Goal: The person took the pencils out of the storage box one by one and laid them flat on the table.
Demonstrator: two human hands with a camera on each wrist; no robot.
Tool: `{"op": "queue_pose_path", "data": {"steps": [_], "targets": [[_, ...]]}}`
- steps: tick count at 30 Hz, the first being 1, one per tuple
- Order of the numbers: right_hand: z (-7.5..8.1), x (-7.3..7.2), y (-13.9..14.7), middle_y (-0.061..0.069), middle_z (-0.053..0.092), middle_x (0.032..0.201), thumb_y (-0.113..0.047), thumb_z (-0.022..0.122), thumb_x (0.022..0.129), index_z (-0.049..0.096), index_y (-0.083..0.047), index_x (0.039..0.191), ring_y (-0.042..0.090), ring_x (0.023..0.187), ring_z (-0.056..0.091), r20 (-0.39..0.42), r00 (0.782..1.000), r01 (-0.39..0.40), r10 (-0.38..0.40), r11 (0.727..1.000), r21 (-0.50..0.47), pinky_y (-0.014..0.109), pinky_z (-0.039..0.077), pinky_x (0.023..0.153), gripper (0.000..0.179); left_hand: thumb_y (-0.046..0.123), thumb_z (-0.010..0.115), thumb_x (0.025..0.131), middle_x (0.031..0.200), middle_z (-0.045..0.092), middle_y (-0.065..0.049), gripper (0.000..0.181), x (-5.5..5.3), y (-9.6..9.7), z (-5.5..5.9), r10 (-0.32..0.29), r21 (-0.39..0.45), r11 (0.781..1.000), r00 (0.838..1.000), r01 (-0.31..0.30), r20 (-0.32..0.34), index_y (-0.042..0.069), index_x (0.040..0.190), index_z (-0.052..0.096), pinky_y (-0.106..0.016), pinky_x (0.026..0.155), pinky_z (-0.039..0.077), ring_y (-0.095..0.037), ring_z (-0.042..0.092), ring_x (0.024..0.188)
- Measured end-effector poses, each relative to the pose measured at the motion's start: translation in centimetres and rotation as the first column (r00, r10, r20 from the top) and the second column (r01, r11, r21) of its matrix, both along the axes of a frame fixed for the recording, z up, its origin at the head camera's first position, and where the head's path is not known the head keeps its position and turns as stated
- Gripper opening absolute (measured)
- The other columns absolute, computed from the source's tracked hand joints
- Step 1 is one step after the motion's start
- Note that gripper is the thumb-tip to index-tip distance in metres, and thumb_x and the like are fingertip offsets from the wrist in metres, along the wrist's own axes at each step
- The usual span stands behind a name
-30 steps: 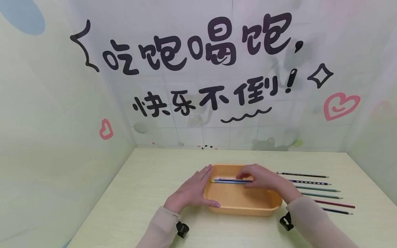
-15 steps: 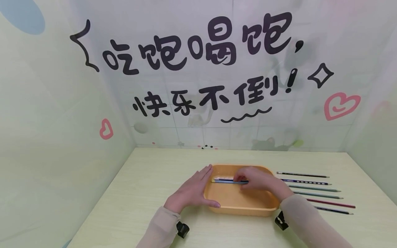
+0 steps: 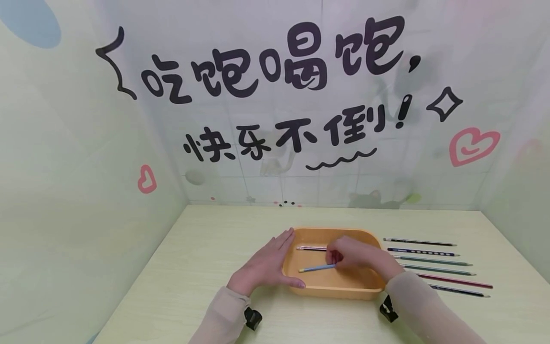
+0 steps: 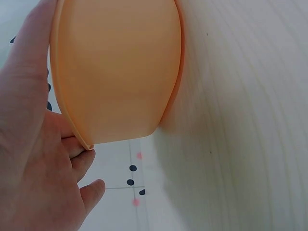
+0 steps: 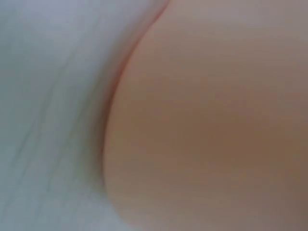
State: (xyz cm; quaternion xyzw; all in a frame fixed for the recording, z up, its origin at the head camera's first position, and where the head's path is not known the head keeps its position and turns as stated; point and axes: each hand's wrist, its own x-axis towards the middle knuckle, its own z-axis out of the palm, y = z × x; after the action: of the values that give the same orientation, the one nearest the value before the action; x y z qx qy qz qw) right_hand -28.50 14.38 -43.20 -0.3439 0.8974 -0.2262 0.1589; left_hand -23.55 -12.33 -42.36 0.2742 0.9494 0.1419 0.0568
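Note:
Inside the orange plastic tray [image 3: 318, 288], a light blue pencil [image 3: 315, 268] lies at a slight slant, its yellow end toward the left. My right hand [image 3: 354, 257] pinches it near its right part with curled fingers, hiding that end. A dark pencil [image 3: 311, 248] rests farther back in the tray, partly behind the fingers. My left hand [image 3: 265, 263] spans the tray's left end, fingers extended at the far corner and thumb at the near rim. In the left wrist view, the left hand's fingers touch the tray's rim. The right wrist view is blurred and shows only the tray's outside wall [image 5: 202, 125].
Right of the tray, several pencils lie in a row on the pale wooden table [image 3: 206, 239], among them a red pencil [image 3: 455, 281] and a dark blue pencil with white dots [image 3: 423, 252]. A printed backdrop [image 3: 258, 186] stands behind the table.
The light blue pencil has come away from the dark pencil toward the near side of the tray, pinched by my right hand, which first slid slightly left. My left hand stays put.

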Motion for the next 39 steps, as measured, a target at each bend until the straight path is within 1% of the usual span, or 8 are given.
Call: {"op": "queue_pose_path", "data": {"steps": [8, 14, 20, 27, 33, 39], "targets": [[0.3, 0.2, 0.2, -0.007, 0.061, 0.077, 0.001, 0.074, 0.083, 0.069, -0.015, 0.085, 0.004, 0.069, 0.050, 0.007, 0.999, -0.044, 0.044, 0.998, -0.052, 0.016, 0.049, 0.062, 0.017, 0.075, 0.071, 0.072, 0.170, 0.009, -0.008, 0.127, 0.0, 0.0, 0.0, -0.003, -0.008, 1.000, 1.000, 0.003, 0.000, 0.006, 0.160, 0.012, -0.043, 0.128, 0.023, -0.024, 0.014, 0.157], [0.9, 0.6, 0.2, -0.009, 0.060, 0.075, 0.001, 0.073, 0.083, 0.068, -0.013, 0.084, 0.000, 0.067, 0.049, -0.017, 0.996, -0.093, 0.092, 0.991, -0.097, 0.015, 0.048, 0.060, 0.015, 0.075, 0.071, 0.072, 0.170, 0.007, -0.006, 0.127, 0.1, 0.0, 0.2, 0.000, -0.010, 1.000, 1.000, 0.000, 0.007, 0.006, 0.161, 0.011, -0.042, 0.129, 0.022, -0.023, 0.012, 0.157], [1.5, 0.9, 0.4, -0.011, 0.059, 0.074, -0.001, 0.075, 0.082, 0.067, -0.016, 0.084, 0.000, 0.067, 0.049, -0.017, 0.996, -0.087, 0.086, 0.989, -0.116, 0.016, 0.050, 0.061, 0.017, 0.074, 0.071, 0.073, 0.170, 0.007, -0.006, 0.127, 0.1, 0.0, 0.1, -0.006, -0.008, 1.000, 1.000, 0.006, 0.007, 0.006, 0.160, 0.011, -0.043, 0.129, 0.022, -0.023, 0.012, 0.157], [2.4, 1.3, 0.9, -0.011, 0.059, 0.075, 0.002, 0.071, 0.081, 0.065, -0.014, 0.083, -0.001, 0.068, 0.051, -0.061, 0.990, -0.131, 0.124, 0.981, -0.141, 0.016, 0.050, 0.062, 0.018, 0.074, 0.072, 0.073, 0.170, 0.009, -0.009, 0.126, 0.1, -0.1, 0.3, -0.013, -0.002, 1.000, 1.000, 0.013, -0.002, 0.004, 0.160, 0.012, -0.043, 0.129, 0.022, -0.024, 0.012, 0.157], [3.4, 1.9, 1.4, -0.012, 0.059, 0.075, 0.002, 0.069, 0.082, 0.065, -0.015, 0.083, 0.000, 0.068, 0.051, -0.078, 0.990, -0.130, 0.120, 0.981, -0.143, 0.017, 0.049, 0.061, 0.017, 0.076, 0.070, 0.072, 0.170, 0.007, -0.007, 0.127, 0.1, -0.2, 0.2, -0.004, -0.002, 1.000, 1.000, 0.004, 0.005, 0.005, 0.160, 0.012, -0.042, 0.129, 0.021, -0.022, 0.011, 0.157], [4.0, 2.6, 2.4, -0.014, 0.058, 0.075, 0.000, 0.068, 0.081, 0.065, -0.017, 0.082, -0.002, 0.067, 0.049, -0.132, 0.985, -0.126, 0.108, 0.982, -0.139, 0.017, 0.049, 0.060, 0.017, 0.076, 0.071, 0.071, 0.170, 0.008, -0.008, 0.128, 0.1, 0.0, 0.1, 0.001, 0.000, 1.000, 1.000, -0.001, 0.003, 0.006, 0.160, 0.012, -0.042, 0.129, 0.021, -0.023, 0.013, 0.157]]}}
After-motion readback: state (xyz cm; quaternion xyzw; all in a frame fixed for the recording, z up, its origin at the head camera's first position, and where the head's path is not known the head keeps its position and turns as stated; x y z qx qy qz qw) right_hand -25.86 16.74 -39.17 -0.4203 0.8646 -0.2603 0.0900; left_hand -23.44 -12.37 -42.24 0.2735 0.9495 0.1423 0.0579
